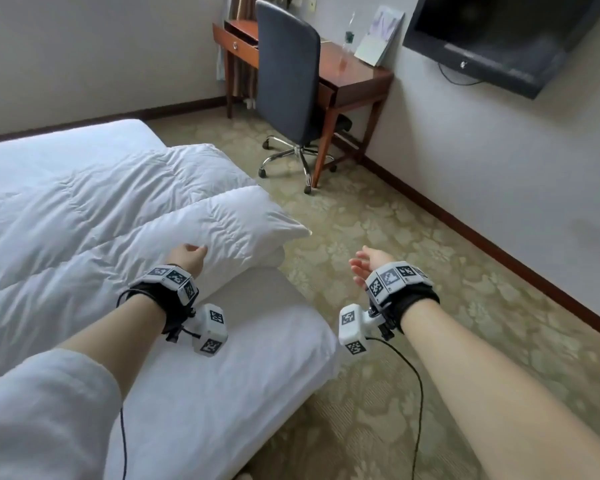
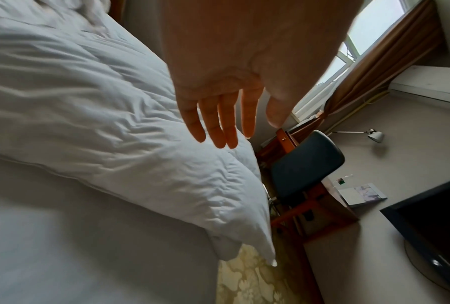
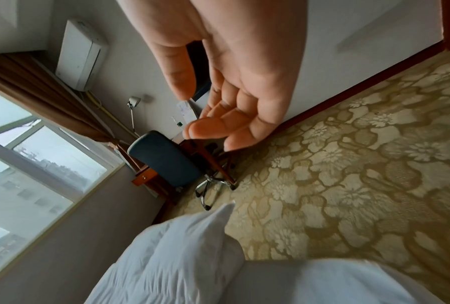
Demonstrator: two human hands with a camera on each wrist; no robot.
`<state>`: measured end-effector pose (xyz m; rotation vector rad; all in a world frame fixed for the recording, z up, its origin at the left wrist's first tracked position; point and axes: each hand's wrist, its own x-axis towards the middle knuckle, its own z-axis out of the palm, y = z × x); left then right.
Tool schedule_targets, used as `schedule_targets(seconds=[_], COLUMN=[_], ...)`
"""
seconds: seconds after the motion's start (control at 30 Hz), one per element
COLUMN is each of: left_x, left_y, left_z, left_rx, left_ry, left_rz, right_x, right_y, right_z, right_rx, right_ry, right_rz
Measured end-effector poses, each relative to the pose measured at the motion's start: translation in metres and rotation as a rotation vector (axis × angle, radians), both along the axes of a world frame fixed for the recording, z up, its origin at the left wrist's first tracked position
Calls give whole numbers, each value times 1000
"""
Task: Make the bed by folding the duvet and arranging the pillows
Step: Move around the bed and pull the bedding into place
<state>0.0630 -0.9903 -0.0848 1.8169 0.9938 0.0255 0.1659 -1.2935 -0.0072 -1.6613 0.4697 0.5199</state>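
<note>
A white duvet (image 1: pixel 94 216) lies folded in thick layers across the bed (image 1: pixel 243 362), its pointed corner (image 1: pixel 302 233) jutting past the bed's edge over the carpet. My left hand (image 1: pixel 189 256) hovers just above the near fold of the duvet (image 2: pixel 109 144), fingers (image 2: pixel 218 127) straight and slightly spread, holding nothing. My right hand (image 1: pixel 364 266) hangs in the air over the carpet to the right of the bed, palm turned up, fingers (image 3: pixel 218 125) loosely bent and empty. The duvet corner (image 3: pixel 213 218) shows below it in the right wrist view. No pillow is in view.
A dark office chair (image 1: pixel 288 84) on castors stands at a wooden desk (image 1: pixel 343 74) beyond the bed's corner. A wall-mounted television (image 1: pixel 499 39) hangs at the upper right. Patterned carpet (image 1: pixel 413 237) fills the floor between bed and wall.
</note>
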Motion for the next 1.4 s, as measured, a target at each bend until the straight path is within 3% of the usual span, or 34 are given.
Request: schedule_targets(seconds=[0.13,0.3,0.5,0.63,0.8,1.03,1.1,1.27,1.4], left_x=[95,209,284,299,301,297,294,277,270], left_y=[-26,-67,-79,-84,-72,-28,-19,4,-5], left_z=[32,29,-13,-30,-62,-117,-115,-95,-103], left_rx=[-10,-16,-54,-91,-151,-320,-346,-333,-307], left_ry=[-92,-154,-50,-6,92,197,193,115,90], left_rz=[-10,25,350,553,718,1028,1071,1399,1657], right_x=[87,212,361,430,488,544,553,577,595], right_y=[-21,-48,-59,-34,40,202,243,349,439], right_z=[17,5,-14,-22,-50,-86,-89,-104,-125], right_rx=[71,77,35,-36,-68,-145,-150,-221,-285], right_ry=[-23,-14,18,19,70,103,107,70,-19], right_rz=[-7,43,198,280,521,893,970,1146,1302])
